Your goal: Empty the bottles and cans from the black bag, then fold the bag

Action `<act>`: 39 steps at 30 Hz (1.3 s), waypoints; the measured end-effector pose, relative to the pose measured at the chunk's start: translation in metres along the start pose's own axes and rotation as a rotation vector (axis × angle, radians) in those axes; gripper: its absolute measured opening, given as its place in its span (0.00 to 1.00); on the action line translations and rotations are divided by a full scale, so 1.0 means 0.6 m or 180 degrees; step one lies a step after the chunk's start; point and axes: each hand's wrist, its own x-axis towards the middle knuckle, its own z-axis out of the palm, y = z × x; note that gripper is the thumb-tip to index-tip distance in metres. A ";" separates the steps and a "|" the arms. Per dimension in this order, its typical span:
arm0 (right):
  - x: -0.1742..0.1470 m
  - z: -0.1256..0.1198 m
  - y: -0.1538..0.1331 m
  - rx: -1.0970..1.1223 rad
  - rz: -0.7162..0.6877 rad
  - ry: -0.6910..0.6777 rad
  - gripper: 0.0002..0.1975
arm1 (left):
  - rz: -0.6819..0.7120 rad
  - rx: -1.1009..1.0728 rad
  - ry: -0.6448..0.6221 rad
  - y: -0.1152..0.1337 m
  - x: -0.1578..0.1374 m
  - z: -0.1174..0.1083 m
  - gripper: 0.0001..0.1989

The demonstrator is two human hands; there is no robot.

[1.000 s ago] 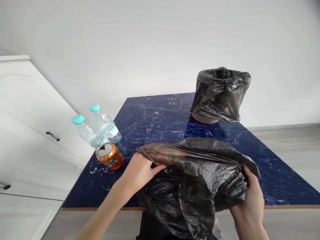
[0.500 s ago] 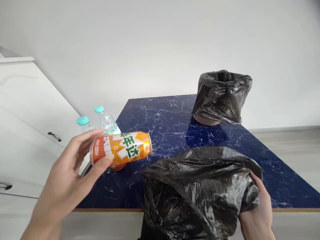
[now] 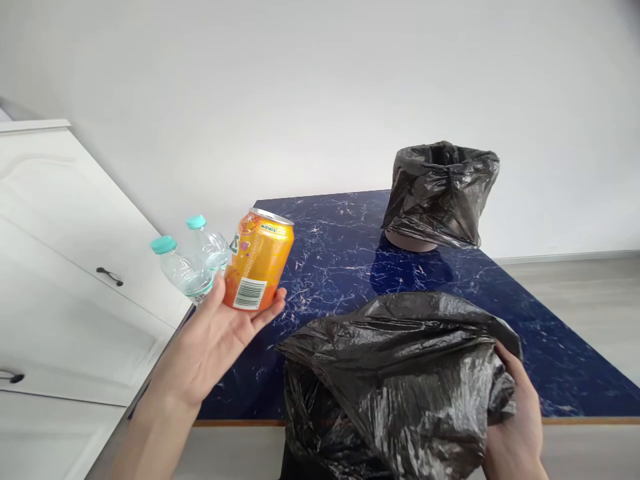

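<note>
My left hand (image 3: 220,333) fingers loosely cradle the orange can (image 3: 257,260), right hand (image 3: 517,427) pinching the black bag (image 3: 400,373); I fear it tips off.

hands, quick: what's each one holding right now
Left hand: holding the orange can upright on its fingers.
Right hand: closed on the edge of the black bag.
</note>
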 end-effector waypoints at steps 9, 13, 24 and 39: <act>0.030 -0.026 0.009 -0.0434 -0.0404 -0.0513 0.13 | -0.0603 -0.0560 -0.0111 -0.076 0.040 0.016 0.27; 0.028 -0.030 0.009 -0.0476 -0.0396 -0.0439 0.14 | -0.0181 0.0367 0.0137 -0.108 0.067 -0.004 0.28; 0.017 -0.018 0.006 -0.0464 -0.0411 -0.0494 0.13 | 0.0583 0.3205 0.0828 -0.183 0.088 -0.081 0.38; -0.027 0.010 -0.009 -0.1097 -0.0999 0.0093 0.04 | 0.1413 0.2877 0.0758 -0.252 -0.053 -0.053 0.27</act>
